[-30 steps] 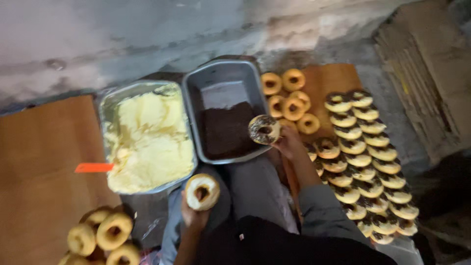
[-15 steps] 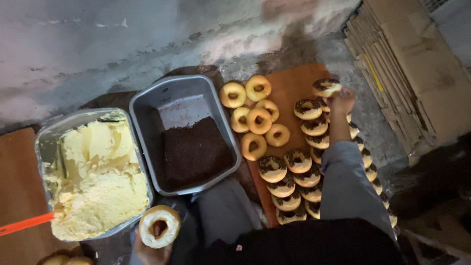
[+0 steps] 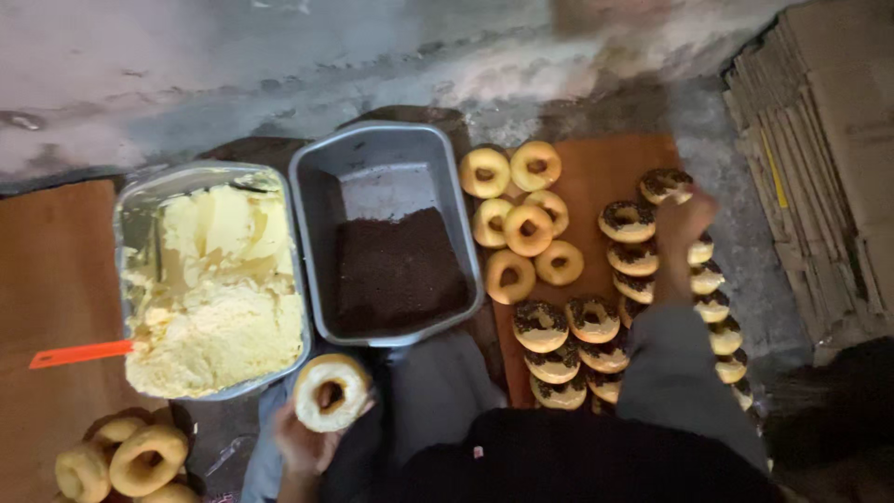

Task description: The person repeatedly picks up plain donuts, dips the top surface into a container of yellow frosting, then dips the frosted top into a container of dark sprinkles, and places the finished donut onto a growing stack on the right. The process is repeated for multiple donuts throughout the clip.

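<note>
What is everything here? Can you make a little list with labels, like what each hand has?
left hand: the left hand holds a cream-topped donut
right hand: the right hand sets a sprinkled donut on the brown board
trays: yellow cream tray with an orange spatula handle; grey tray of dark sprinkles
on the board: plain donuts and rows of sprinkled ones
lower left: a pile of plain donuts

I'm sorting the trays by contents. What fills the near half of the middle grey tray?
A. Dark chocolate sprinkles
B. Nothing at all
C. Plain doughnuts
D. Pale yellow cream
A: the grey tray holds a dark, grainy layer of sprinkles in its near half, while the pale cream sits in the tray beside it.
</note>
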